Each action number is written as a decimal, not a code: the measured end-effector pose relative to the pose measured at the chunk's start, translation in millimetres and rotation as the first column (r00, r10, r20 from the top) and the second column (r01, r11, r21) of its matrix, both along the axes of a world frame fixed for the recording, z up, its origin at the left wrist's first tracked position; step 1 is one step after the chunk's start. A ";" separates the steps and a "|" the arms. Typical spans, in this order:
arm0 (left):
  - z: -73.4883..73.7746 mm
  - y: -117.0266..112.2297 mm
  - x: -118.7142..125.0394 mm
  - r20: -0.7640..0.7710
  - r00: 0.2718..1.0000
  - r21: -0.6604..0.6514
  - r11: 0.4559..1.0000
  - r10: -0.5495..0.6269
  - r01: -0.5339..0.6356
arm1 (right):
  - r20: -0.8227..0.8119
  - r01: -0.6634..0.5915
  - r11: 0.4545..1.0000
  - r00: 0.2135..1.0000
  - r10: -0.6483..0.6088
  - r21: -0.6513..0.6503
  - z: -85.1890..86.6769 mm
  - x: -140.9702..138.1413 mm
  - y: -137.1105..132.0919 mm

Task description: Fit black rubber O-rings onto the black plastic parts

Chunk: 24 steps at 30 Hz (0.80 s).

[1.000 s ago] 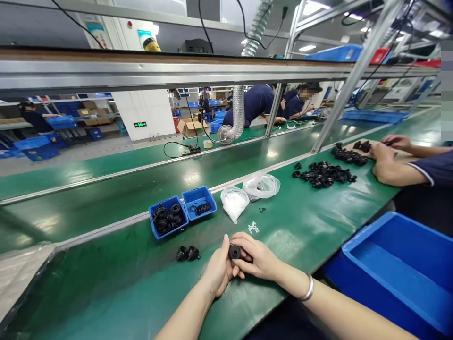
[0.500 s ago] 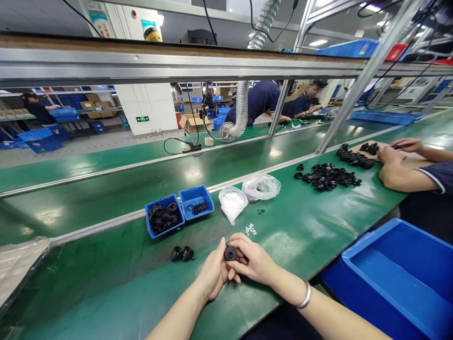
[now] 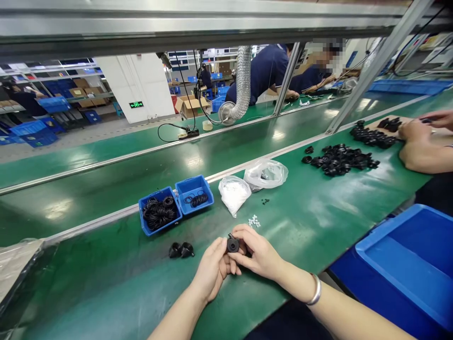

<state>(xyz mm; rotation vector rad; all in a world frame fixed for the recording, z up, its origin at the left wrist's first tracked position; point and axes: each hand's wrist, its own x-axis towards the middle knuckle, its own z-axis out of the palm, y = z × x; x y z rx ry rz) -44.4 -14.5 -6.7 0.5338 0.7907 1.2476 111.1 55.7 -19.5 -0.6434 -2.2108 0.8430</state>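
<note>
Between my two hands is a round black plastic part with a hole in its face and a small stub on top. My left hand grips it from the left, with the thumb along its side. From the right, my right hand pinches the same part between thumb and fingers. Two black cup-shaped parts lie on the green table to the left of my hands. Just beyond my fingers are several small white pieces, and a few tiny black pieces lie farther back.
Two blue bins hold black rings. Beside them stand a bag of white pieces and another clear bag. A heap of black parts lies near a co-worker's hands. A blue crate sits at the right table edge.
The view has tilted downward, so the overhead beam sits higher and larger. Both hands keep hold of the black part, which is turned slightly, its stub showing more clearly.
</note>
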 end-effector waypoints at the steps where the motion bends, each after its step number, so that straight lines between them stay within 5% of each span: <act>1: 0.9 0.2 -0.2 -0.001 1.000 0.004 1.000 0.002 -0.002 | 0.004 -0.001 1.000 1.000 0.001 0.004 0.4 0.0 -0.6; 24: 4.8 8.7 -9.3 0.158 0.987 -0.266 0.961 -0.027 0.069 | 0.029 0.065 0.996 0.998 -0.063 -0.057 -0.8 3.4 1.7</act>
